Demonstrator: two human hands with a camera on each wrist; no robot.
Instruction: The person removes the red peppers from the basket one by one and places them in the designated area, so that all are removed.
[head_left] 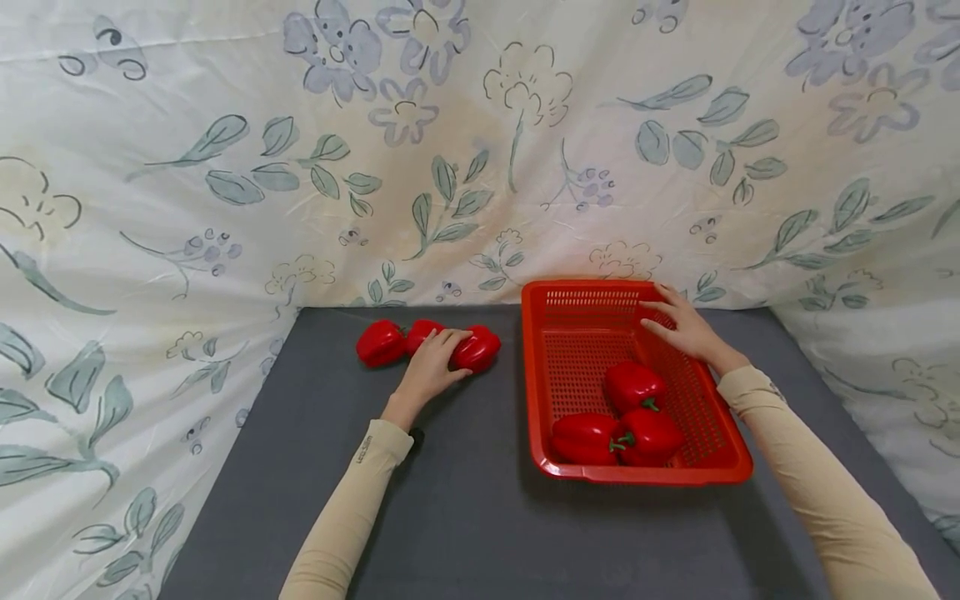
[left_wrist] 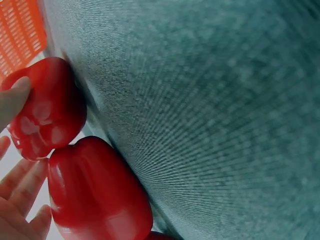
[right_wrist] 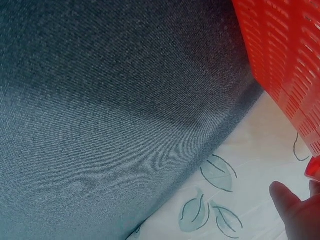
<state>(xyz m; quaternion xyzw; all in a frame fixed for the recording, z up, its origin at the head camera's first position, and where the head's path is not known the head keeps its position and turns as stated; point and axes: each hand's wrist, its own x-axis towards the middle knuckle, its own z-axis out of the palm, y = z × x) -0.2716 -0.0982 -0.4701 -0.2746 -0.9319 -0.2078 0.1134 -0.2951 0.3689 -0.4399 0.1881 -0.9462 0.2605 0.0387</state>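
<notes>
Three red bell peppers lie in a row at the back left of the dark table. My left hand (head_left: 429, 368) reaches over the rightmost bell pepper (head_left: 483, 348), thumb on its near side and fingers across the far side. The left wrist view shows the thumb pressed on that bell pepper (left_wrist: 52, 107), with another bell pepper (left_wrist: 97, 190) touching it. The left bell pepper (head_left: 379, 343) sits beside the middle one. Over the right rim of the red basket (head_left: 534, 375) rests my right hand (head_left: 688, 332), fingers spread and holding no pepper.
Inside the basket, three more peppers gather toward the near end: one bell pepper (head_left: 633, 383) behind, another bell pepper (head_left: 585, 437) at the left, and a third bell pepper (head_left: 656, 437) at the right. Flowered cloth (head_left: 450, 167) hangs behind the dark table (head_left: 465, 525).
</notes>
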